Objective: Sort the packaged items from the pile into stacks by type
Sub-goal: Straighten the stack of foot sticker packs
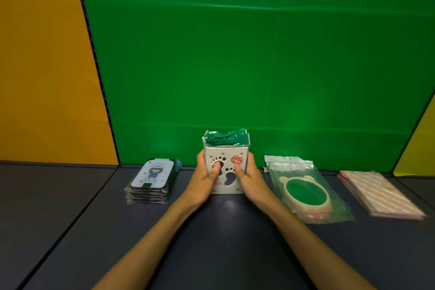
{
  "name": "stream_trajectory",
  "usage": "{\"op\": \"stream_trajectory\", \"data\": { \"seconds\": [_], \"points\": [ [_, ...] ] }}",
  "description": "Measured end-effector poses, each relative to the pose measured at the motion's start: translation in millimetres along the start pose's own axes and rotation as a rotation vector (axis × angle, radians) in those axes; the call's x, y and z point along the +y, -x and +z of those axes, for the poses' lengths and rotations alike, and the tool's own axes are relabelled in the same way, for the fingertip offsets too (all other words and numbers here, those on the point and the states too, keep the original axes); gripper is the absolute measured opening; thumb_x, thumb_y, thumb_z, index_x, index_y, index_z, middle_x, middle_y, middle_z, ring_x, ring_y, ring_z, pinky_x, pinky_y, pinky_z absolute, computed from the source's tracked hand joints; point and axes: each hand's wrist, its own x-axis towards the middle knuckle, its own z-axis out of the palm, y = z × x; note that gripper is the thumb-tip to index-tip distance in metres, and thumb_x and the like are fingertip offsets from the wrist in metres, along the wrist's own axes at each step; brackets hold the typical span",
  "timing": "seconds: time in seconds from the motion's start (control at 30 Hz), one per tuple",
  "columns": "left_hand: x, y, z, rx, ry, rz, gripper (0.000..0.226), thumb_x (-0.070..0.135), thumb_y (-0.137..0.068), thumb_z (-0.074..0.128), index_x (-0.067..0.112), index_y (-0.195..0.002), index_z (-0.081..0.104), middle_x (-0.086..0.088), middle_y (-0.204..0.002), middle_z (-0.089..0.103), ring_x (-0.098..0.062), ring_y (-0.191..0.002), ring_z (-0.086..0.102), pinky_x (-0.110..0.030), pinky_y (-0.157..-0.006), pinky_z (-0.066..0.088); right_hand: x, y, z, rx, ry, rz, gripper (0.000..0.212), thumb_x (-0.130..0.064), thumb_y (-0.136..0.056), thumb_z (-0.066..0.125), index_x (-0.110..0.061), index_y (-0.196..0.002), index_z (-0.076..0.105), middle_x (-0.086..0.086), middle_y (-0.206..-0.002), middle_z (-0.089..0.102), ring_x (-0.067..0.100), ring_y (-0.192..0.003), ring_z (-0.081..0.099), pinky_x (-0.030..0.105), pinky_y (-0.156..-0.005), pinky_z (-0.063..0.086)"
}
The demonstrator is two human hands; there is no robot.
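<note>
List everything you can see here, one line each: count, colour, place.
Box: one, white with paw cut-outs, centre of the table, held on both sides.
Green packets: several, sticking out of the box top.
Phone cases: one stack, white cartoon print on top, left of the box.
Round frames: one bagged stack, beige rims, right of the box.
Pink sheets: one stack, far right.
Table: one, dark.
Left hand: grips the box's left side.
Right hand: grips its right side.
</note>
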Motion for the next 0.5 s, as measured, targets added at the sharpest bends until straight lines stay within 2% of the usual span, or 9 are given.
{"op": "stream_trajectory", "data": {
  "seconds": [0.1,0.2,0.33,0.43,0.5],
  "points": [
    [-3.0,0.7,-3.7,-0.046,-0.006,-0.025,0.050,0.040,-0.100,0.050,0.030,-0.142,0.026,0.008,-0.135,0.054,-0.001,-0.120,0.055,-0.029,-0.103,0.047,3.0,1.0,2.5,-0.019,0.031,0.002,0.043,-0.014,-0.100,0.047,-0.027,-0.138,0.032,-0.002,-0.134,0.054,0.013,-0.122,0.053,0.035,-0.107,0.043],
    [2.1,1.1,-4.5,-0.031,-0.028,0.002,0.054,0.031,-0.101,0.051,0.028,-0.146,0.021,0.007,-0.139,0.051,-0.002,-0.123,0.053,-0.024,-0.103,0.045,4.2,0.5,3.6,-0.024,0.043,0.012,0.040,-0.017,-0.100,0.048,-0.027,-0.135,0.030,0.000,-0.136,0.051,0.014,-0.123,0.051,0.040,-0.109,0.042],
    [1.6,5.7,-0.4,-0.002,-0.075,0.045,0.061,0.029,-0.103,0.048,0.028,-0.152,0.013,0.008,-0.142,0.050,-0.002,-0.126,0.051,-0.024,-0.106,0.042,5.9,5.6,5.3,-0.030,0.071,-0.004,0.034,-0.018,-0.103,0.044,-0.032,-0.129,0.027,-0.004,-0.134,0.052,0.014,-0.120,0.053,0.034,-0.103,0.043],
    [-0.2,6.9,-2.6,-0.044,-0.123,0.057,0.062,0.028,-0.103,0.048,0.034,-0.152,0.011,0.017,-0.140,0.051,0.006,-0.122,0.053,-0.010,-0.098,0.040,4.7,8.0,7.9,-0.026,0.110,-0.019,0.040,-0.019,-0.104,0.042,-0.025,-0.139,0.024,-0.003,-0.137,0.049,0.014,-0.121,0.050,0.029,-0.101,0.039],
    [0.0,7.8,-6.9,-0.064,-0.152,0.069,0.064,0.027,-0.102,0.049,0.036,-0.153,0.011,0.021,-0.137,0.053,0.009,-0.119,0.054,-0.008,-0.096,0.041,5.0,8.3,10.3,-0.010,0.149,-0.028,0.048,-0.020,-0.104,0.042,-0.021,-0.147,0.020,-0.001,-0.141,0.048,0.017,-0.124,0.049,0.028,-0.100,0.038]
  ]
}}
